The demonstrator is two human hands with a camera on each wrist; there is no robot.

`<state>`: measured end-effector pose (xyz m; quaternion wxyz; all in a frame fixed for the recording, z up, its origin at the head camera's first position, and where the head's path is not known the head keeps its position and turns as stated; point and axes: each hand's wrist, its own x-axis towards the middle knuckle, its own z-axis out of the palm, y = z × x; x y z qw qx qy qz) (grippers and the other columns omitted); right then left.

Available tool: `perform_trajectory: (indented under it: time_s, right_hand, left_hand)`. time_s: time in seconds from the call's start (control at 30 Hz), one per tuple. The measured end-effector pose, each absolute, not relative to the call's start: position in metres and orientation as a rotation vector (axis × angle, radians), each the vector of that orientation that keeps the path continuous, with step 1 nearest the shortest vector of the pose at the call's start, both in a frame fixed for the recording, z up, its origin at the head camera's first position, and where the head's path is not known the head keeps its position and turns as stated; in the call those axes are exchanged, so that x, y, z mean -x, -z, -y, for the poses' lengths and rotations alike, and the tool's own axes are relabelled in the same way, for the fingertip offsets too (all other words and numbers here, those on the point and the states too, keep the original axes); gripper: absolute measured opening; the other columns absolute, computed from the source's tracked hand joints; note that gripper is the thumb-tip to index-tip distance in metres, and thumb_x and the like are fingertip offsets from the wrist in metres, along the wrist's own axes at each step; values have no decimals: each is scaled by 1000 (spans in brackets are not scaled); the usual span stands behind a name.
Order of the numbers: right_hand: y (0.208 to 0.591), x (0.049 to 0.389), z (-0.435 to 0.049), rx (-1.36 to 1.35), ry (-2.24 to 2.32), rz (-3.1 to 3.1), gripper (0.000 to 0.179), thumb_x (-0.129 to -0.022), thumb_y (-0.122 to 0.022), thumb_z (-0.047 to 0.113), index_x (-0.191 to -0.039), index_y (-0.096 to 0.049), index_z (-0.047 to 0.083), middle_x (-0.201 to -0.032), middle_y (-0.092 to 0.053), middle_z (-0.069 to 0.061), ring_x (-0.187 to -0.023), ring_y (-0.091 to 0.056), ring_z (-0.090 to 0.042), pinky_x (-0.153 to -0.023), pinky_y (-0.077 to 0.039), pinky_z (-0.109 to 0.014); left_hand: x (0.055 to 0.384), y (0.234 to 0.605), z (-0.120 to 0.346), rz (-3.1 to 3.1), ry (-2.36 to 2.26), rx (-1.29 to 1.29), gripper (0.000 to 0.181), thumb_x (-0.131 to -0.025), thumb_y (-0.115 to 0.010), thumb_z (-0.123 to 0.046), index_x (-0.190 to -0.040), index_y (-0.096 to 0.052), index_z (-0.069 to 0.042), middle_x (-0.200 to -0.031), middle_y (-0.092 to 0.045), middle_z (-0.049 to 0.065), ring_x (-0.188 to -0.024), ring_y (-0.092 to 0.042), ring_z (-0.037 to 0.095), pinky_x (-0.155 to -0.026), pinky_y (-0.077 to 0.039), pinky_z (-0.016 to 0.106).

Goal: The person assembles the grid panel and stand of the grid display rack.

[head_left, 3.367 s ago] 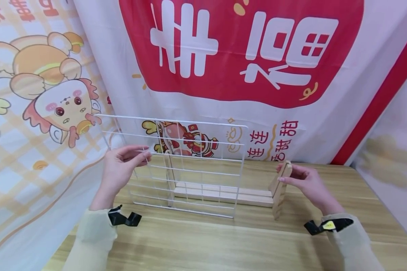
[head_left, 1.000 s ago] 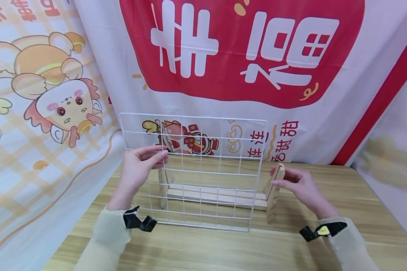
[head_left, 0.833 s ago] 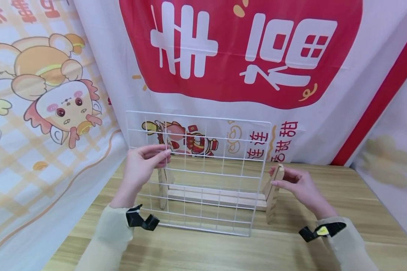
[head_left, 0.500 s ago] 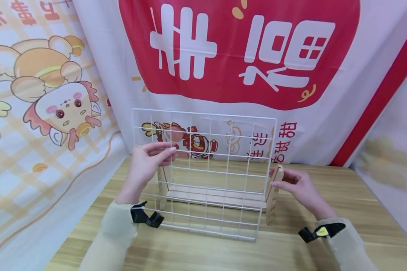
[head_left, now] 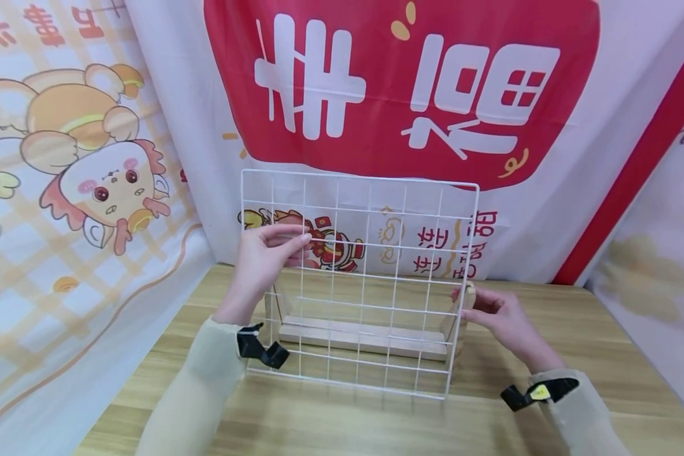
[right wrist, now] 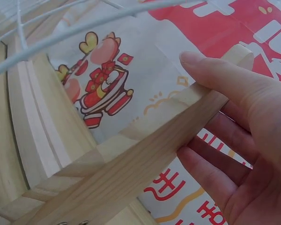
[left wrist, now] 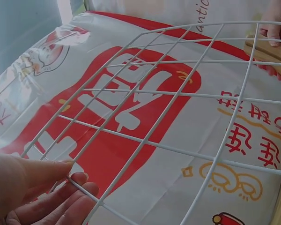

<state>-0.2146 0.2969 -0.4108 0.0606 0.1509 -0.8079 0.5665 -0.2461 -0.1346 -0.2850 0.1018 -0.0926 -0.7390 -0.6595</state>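
My left hand [head_left: 262, 263] pinches a wire of a white wire grid panel [head_left: 396, 277] between thumb and fingers. In the left wrist view the thumb and fingertips meet on that wire [left wrist: 86, 192]. The panel stands nearly upright in front of a pale wooden stand [head_left: 359, 337], which has a long grooved base bar and two slanted side pieces. My right hand [head_left: 504, 323] grips the right side piece [right wrist: 122, 159] near its top, thumb on one face and fingers on the other. The panel's right edge overlaps that side piece in the head view; whether they touch I cannot tell.
Both hands work over a wood-grain table [head_left: 342, 424]. Behind it hangs a white cloth with a large red print [head_left: 387, 139]. Another printed cloth [head_left: 108, 177] covers the left side, and a pale one [head_left: 655, 272] is at the right.
The left hand has carried the grid panel rightward, and lately slightly upward, across the front of the stand. The right hand keeps its grip; earlier it and the stand shifted slightly left.
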Motion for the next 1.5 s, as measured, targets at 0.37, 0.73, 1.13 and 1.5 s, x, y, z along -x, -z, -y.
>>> perform_trajectory:
  time_s: [0.37, 0.73, 1.13, 1.5]
  right_hand:
    - [414, 209, -299, -455, -1695, 2470, 45, -90, -80, 12, -130, -66, -4, -118, -72, -14, -94, -70, -16, -78, -60, -28]
    - [414, 199, -304, -463, -1707, 2430, 44, -89, -81, 10, -127, -67, -6, -111, -75, -7, -94, -72, -15, -77, -61, -30]
    - [411, 198, -301, -385, -1702, 2469, 50, -88, -82, 14, -131, -65, -5, -114, -73, -17, -95, -71, -16, -79, -61, -29]
    - [410, 201, -300, -527, -1771, 2400, 45, -90, -78, 4, -132, -63, -9, -120, -72, -14, -104, -71, -19, -83, -60, -29]
  left_hand:
    - [252, 274, 129, 2236, 1860, 233, 36, -88, -82, -28, -117, -76, -8, -103, -75, 14, -82, -75, 23, -73, -62, 35]
    - [259, 263, 126, 2193, 1858, 262, 29, -90, -82, -23, -114, -77, -7, -100, -76, 14, -81, -75, 23, -72, -62, 32]
    - [265, 233, 118, 2191, 1862, 186, 35, -88, -82, -33, -118, -77, -15, -101, -76, 6, -87, -75, 23, -75, -62, 31]
    - [282, 202, 111, 2152, 1885, 211, 35, -88, -82, -34, -118, -76, -15, -103, -76, 6, -88, -75, 20, -80, -61, 29]
